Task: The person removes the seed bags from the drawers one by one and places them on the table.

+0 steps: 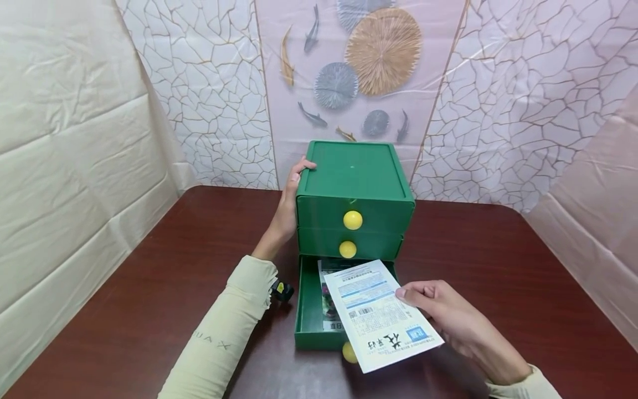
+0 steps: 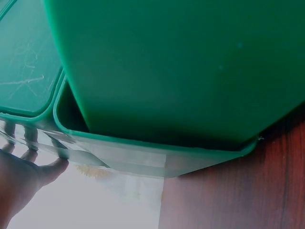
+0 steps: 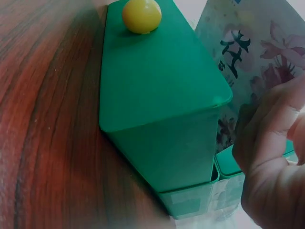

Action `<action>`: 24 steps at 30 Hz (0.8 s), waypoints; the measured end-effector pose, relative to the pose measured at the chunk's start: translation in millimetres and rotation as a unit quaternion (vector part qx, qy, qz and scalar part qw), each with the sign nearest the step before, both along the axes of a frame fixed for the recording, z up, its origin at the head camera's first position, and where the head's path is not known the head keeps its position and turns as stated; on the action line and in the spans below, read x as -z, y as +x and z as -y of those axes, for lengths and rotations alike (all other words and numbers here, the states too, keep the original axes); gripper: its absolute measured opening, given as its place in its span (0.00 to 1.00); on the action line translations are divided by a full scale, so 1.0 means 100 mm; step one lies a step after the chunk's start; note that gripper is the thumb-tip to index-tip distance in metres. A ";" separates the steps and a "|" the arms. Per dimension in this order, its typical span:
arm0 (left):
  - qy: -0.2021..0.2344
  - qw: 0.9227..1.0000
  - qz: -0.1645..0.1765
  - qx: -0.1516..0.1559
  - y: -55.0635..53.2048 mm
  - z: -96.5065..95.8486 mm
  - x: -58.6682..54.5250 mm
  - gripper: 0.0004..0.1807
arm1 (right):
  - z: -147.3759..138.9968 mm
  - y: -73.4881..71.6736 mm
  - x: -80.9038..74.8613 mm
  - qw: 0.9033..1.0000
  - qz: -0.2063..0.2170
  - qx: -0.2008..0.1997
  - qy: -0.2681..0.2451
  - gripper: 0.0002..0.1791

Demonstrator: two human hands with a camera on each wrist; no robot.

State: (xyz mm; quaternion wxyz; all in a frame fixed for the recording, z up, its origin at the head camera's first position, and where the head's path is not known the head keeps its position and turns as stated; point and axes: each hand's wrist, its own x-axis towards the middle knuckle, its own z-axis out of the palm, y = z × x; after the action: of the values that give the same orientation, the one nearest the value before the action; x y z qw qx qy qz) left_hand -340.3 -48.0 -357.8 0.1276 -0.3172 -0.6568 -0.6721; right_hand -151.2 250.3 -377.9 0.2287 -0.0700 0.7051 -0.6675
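My right hand (image 1: 448,310) pinches a flat white printed packet (image 1: 374,310) by its right edge, thumb on top. Blue bands, small print and large characters cover the packet's upper side. Pink flowers show on its other side (image 3: 267,52) in the right wrist view. It overlaps the pulled-out bottom drawer (image 1: 310,310) of a green three-drawer box (image 1: 356,172). A darker printed packet (image 1: 329,310) lies in that drawer, partly hidden under the white one. My left hand (image 1: 288,205) presses against the box's left side, with fingertips over the top edge.
Yellow round knobs (image 1: 353,220) mark the drawer fronts; the upper two drawers are pushed in. A small black device (image 1: 282,291) sits at my left wrist. The box stands on a dark red-brown table (image 1: 124,310), with patterned cloth (image 1: 214,100) hanging behind.
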 end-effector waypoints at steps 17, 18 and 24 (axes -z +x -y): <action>0.000 1.000 0.001 -0.002 -0.02 0.01 0.01 0.30 | -0.16 0.01 0.08 1.000 -0.021 0.001 0.006 0.13; 0.001 1.000 0.001 -0.002 -0.03 0.01 0.01 0.30 | -0.18 0.01 0.09 1.000 -0.024 0.001 0.006 0.13; -0.001 1.000 -0.001 0.003 -0.03 0.00 0.01 0.31 | -0.29 0.01 0.08 0.999 -0.042 0.013 0.015 0.13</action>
State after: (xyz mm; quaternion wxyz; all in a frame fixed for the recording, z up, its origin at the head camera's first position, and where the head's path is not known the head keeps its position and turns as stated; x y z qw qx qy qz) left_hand -343.6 -48.5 -358.9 0.1259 -0.3203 -0.6559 -0.6718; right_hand -149.9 279.3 -386.1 0.1916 -0.0850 0.7249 -0.6562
